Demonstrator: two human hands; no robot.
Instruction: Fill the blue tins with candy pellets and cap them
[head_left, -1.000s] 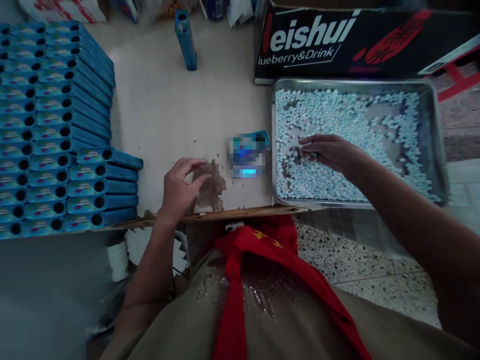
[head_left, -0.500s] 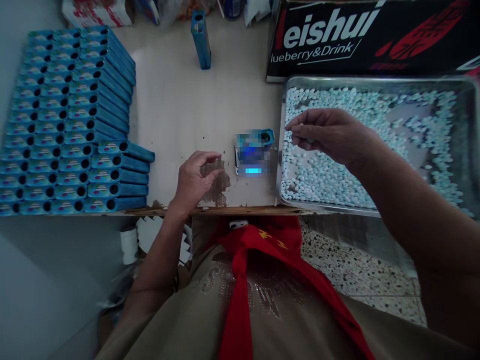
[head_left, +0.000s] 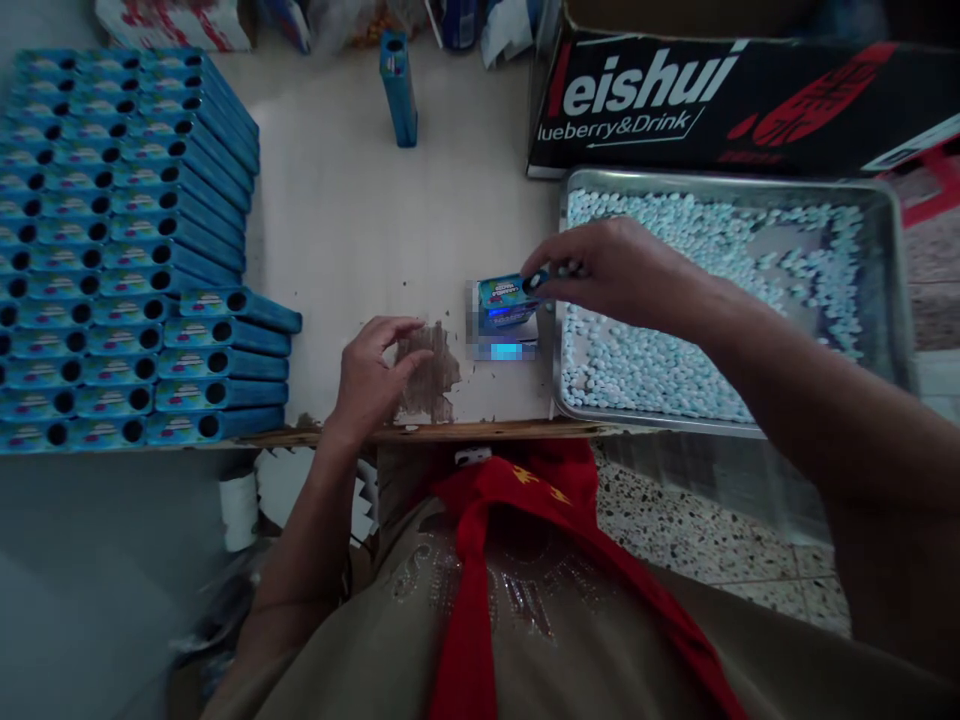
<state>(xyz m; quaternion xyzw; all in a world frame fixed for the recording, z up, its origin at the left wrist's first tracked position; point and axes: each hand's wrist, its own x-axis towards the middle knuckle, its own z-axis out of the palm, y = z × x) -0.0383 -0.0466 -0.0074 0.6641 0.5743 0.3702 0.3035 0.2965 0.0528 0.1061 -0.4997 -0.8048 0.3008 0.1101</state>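
Note:
A blue box [head_left: 501,298] with a round hole in its top stands on a small scale [head_left: 504,350] with a lit display, partly blurred. My right hand [head_left: 600,262] is at the hole, fingers pinched, with small pale candies [head_left: 571,268] visible between them. Beneath that wrist lies a metal tray [head_left: 556,370] holding many pale blue and white candies [head_left: 645,365]. My left hand [head_left: 381,370] hovers over the worn patch near the table's front edge, thumb and fingers apart, holding nothing.
Many blue boxes [head_left: 187,300] are stacked in rows on the left. One more blue box [head_left: 398,90] stands upright at the back of the table [head_left: 322,200]. Behind the tray is a black carton [head_left: 645,100]. Bags and wrappers lie along the back edge.
My right hand has moved left from above the tray to the hole of the box on the scale. My left hand remains open near the front edge. The view has shifted slightly.

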